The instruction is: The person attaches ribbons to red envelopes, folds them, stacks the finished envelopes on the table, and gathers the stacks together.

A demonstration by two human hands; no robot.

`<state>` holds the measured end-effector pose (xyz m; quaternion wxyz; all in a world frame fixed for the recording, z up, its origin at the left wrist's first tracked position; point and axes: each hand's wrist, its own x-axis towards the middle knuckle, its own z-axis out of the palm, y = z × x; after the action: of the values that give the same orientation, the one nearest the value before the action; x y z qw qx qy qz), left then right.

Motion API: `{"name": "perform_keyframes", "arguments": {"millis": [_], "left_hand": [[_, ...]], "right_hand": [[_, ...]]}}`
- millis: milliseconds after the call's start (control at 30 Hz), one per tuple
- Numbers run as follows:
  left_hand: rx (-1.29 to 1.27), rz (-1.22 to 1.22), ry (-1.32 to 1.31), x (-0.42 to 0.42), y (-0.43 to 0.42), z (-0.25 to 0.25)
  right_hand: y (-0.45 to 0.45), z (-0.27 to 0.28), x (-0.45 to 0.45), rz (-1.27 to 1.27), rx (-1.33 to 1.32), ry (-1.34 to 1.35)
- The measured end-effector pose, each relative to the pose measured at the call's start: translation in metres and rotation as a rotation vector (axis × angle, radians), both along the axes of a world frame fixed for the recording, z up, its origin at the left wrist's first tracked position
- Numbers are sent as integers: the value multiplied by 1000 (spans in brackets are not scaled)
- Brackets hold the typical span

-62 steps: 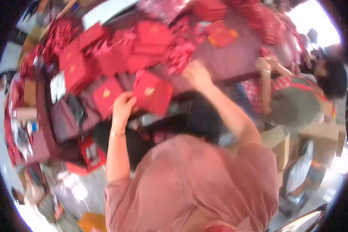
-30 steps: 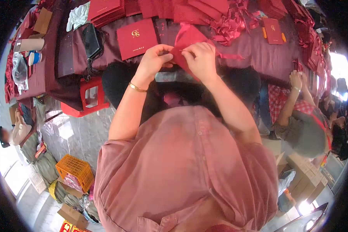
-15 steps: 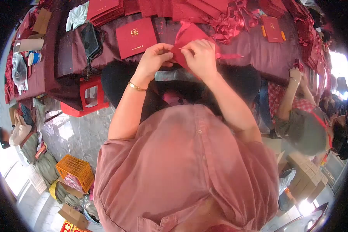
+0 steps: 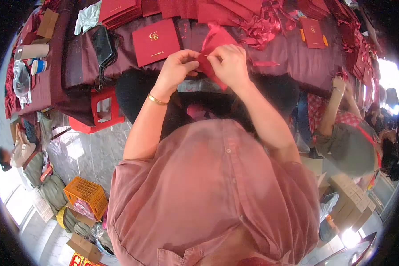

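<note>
A dark red card [image 4: 207, 67] is held tilted above my lap, between my two hands. My left hand [image 4: 180, 66] pinches its left edge, thumb against the curled fingers. At the upper part of the card, my right hand [image 4: 229, 64] has thumb and forefinger pressed together on it; the exact pinch point is too small to make out. A brighter red, ribbon-like piece [image 4: 217, 33] rises behind my right hand. To the left of it lies a flat red card with gold lettering [image 4: 155, 42]. A loose ribbon end [image 4: 266, 63] shows on the right.
A dark cloth-covered table [image 4: 124, 51] carries a black phone [image 4: 103, 46], stacked red cards [image 4: 119, 11] and a heap of red ribbons [image 4: 261, 29]. A red stool [image 4: 106, 111] stands to the left, an orange crate [image 4: 86, 195] on the floor. Another person [image 4: 346, 146] works at the right.
The held card has turned and shifted slightly between my fingers, and less of it shows beside my right hand. Both hands stay nearly in place.
</note>
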<state>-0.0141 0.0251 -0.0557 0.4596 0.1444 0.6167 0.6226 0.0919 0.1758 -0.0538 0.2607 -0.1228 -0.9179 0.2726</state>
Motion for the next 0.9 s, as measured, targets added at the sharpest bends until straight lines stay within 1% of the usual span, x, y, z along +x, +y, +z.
{"name": "perform_keyframes", "arguments": {"millis": [100, 133, 167, 200, 233, 300, 333, 367, 400, 433, 467, 500, 567, 600, 633, 700, 733, 767, 833, 867, 900], "left_hand": [[5, 4, 38, 2, -1, -6], [6, 4, 37, 3, -1, -8], [-9, 11, 96, 5, 0, -10], [-23, 17, 154, 7, 0, -10], [-24, 18, 153, 8, 1, -10], [-67, 13, 294, 11, 1, -6], [-67, 14, 295, 12, 2, -3], [-137, 6, 399, 13, 3, 1], [-208, -2, 504, 13, 4, 4], [-207, -3, 505, 14, 4, 0], [-175, -8, 608, 14, 5, -8], [-141, -15, 710, 15, 7, -11], [-161, -3, 676, 15, 6, -14], [-183, 12, 643, 14, 6, -15], [-173, -1, 642, 12, 7, -16], [-260, 82, 563, 7, 9, -18], [-327, 84, 643, 5, 11, -17], [-318, 77, 641, 3, 11, -18], [-282, 79, 1072, 1, 10, -22], [-271, 115, 1129, 2, 10, -29], [-271, 117, 1130, 4, 12, -26]], "right_hand": [[0, -1, 0, 15, 38, -40], [-1, 1, 0, -1, 40, -97], [-1, 2, -1, -17, 42, -154], [0, 1, -1, -16, 42, -155], [1, -2, -3, -5, 37, -187], [2, -2, -3, 6, 32, -219], [1, 0, -4, -1, 91, -227], [0, 3, -6, -7, 151, -234], [-3, 6, -8, -7, 151, -233], [-7, 10, -9, -18, 258, -265], [-10, 12, -11, -30, 366, -297], [-12, 12, -13, -35, 367, -299], [-12, 8, -14, -37, 364, -289], [-8, 5, -15, -31, 305, -351], [-5, 3, -15, -47, 308, -356], [-1, 1, -13, -45, 227, -307], [5, 0, -10, -94, 296, -181], [15, -2, -7, -103, 302, -185], [41, 1, 7, -318, 77, -192], [56, 9, 18, -437, -58, -385], [69, 19, 29, -551, -197, -577]]}}
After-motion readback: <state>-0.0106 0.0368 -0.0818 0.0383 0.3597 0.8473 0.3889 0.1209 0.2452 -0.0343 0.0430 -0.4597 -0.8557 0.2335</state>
